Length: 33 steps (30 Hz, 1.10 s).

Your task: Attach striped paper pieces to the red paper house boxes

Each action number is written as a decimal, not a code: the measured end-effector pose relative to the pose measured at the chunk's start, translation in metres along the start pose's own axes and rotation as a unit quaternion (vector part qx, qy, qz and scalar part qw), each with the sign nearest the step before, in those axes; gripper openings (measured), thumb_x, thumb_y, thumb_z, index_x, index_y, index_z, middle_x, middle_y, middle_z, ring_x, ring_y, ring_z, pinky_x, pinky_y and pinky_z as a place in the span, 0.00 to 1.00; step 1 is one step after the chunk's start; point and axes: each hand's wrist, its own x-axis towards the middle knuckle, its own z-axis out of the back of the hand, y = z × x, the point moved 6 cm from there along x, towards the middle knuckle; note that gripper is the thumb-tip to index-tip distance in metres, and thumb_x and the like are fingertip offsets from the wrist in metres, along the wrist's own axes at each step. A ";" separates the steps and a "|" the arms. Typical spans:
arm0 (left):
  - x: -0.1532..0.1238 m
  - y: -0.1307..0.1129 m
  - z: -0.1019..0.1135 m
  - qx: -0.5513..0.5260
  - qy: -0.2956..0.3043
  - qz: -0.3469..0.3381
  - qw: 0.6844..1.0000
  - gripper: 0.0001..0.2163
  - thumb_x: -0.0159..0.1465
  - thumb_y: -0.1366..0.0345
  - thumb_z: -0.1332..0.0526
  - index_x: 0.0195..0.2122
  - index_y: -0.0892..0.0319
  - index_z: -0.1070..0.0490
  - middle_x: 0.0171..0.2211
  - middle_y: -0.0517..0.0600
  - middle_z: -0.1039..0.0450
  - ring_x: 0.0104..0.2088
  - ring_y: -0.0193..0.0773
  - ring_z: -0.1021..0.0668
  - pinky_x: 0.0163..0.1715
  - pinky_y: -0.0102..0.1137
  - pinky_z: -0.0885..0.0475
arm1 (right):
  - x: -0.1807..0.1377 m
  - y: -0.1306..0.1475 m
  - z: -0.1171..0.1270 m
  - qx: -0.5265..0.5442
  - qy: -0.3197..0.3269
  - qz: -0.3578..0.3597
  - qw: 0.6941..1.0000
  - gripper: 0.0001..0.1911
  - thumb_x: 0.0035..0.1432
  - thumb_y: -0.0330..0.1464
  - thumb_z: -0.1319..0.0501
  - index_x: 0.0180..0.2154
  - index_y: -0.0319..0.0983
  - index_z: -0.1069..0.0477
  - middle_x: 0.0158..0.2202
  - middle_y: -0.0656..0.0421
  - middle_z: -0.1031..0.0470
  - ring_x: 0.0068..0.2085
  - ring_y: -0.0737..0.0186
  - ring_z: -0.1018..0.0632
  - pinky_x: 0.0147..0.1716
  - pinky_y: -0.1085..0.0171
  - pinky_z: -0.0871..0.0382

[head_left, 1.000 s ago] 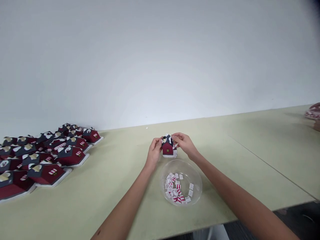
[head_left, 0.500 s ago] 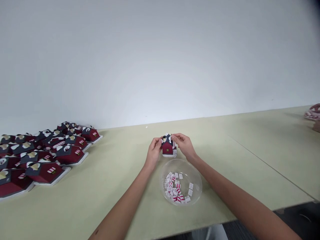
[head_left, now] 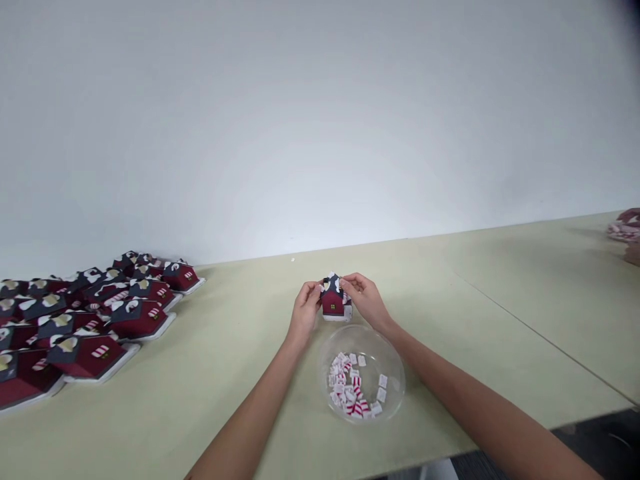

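A small dark-red toy house with a dark, snow-patched roof and a white base stands upright between my hands, just beyond a clear bowl. My left hand grips the house's left side, thumb and fingers closed at the roof edge. On the other side, my right hand is closed with its fingertips at the right roof slope; whether a small piece is under them is hidden. Nearer to me, the clear round plastic bowl holds several small white pieces and red-and-white striped pieces.
Many similar red houses sit crowded on the left of the pale green table. A pinkish-brown object lies at the far right edge. Behind the table rises a white wall. A seam crosses the tabletop on the right.
The whole scene sits slightly lower in view, except near the far right. My right fingers have shifted a little along the house's roof. The left hand keeps its grip.
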 end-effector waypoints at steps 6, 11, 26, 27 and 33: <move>0.002 0.002 0.000 -0.002 0.018 0.003 1.000 0.18 0.56 0.49 0.31 0.35 0.59 0.30 0.39 0.48 0.27 0.39 0.35 0.26 0.42 0.28 0.30 | 0.005 0.005 0.006 -0.059 0.067 0.088 0.992 0.26 0.63 0.48 0.41 0.59 0.44 0.30 0.60 0.53 0.29 0.55 0.54 0.25 0.46 0.58 0.25; 0.001 0.001 -0.001 0.007 0.022 -0.003 1.000 0.18 0.57 0.49 0.32 0.36 0.59 0.29 0.38 0.48 0.28 0.39 0.34 0.26 0.42 0.28 0.29 | 0.004 -0.002 0.001 -0.024 0.143 0.059 0.988 0.28 0.65 0.48 0.43 0.62 0.43 0.32 0.62 0.54 0.30 0.58 0.52 0.27 0.54 0.56 0.28; -0.004 -0.013 0.019 0.100 -0.134 -0.065 0.984 0.11 0.61 0.56 0.39 0.37 0.58 0.30 0.38 0.52 0.22 0.42 0.40 0.22 0.42 0.32 0.30 | 0.005 0.006 0.009 -0.188 0.140 0.151 0.960 0.24 0.63 0.47 0.41 0.55 0.42 0.29 0.52 0.53 0.24 0.51 0.53 0.23 0.50 0.54 0.28; -0.004 -0.013 0.022 0.103 -0.152 -0.059 0.981 0.10 0.61 0.57 0.39 0.38 0.58 0.30 0.37 0.52 0.22 0.41 0.40 0.21 0.41 0.32 0.30 | 0.004 0.008 0.010 -0.208 0.139 0.164 0.954 0.23 0.63 0.47 0.40 0.54 0.42 0.29 0.51 0.52 0.23 0.51 0.53 0.23 0.50 0.54 0.28; -0.006 -0.012 0.030 0.101 -0.180 -0.043 0.978 0.07 0.58 0.61 0.40 0.35 0.56 0.31 0.26 0.46 0.28 0.27 0.34 0.27 0.29 0.27 0.34 | 0.003 0.011 0.016 -0.231 0.105 0.193 0.948 0.27 0.64 0.47 0.40 0.60 0.43 0.33 0.58 0.51 0.28 0.57 0.51 0.27 0.57 0.51 0.33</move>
